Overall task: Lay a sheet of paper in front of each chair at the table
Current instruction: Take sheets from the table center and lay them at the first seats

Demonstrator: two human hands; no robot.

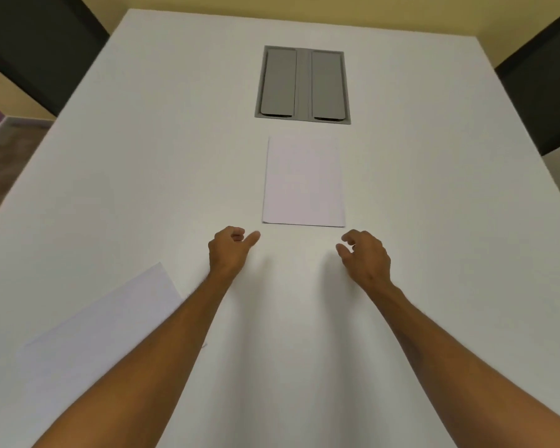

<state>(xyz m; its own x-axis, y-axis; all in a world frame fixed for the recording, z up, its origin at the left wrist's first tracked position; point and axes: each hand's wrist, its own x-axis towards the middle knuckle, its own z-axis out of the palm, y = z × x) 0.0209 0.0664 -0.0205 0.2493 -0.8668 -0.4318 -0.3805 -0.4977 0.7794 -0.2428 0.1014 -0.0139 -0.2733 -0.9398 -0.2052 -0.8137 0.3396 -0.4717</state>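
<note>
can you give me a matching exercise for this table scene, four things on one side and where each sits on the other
Things:
1. stack of paper
2. loose sheet
3. grey hatch
4. left hand

Places:
A. set into the table top, far middle
B. near left, partly under the left forearm
C. just short of the stack's near left corner
D. middle of the table, between the hatch and the hands

Pairs: 1-D, 2-B, 3-A, 4-C

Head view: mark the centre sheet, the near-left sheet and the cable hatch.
centre sheet (304, 182), head view, middle of the page
near-left sheet (101, 331), head view, bare area left of the forearm
cable hatch (303, 85), head view, central strip between the two flaps
</note>
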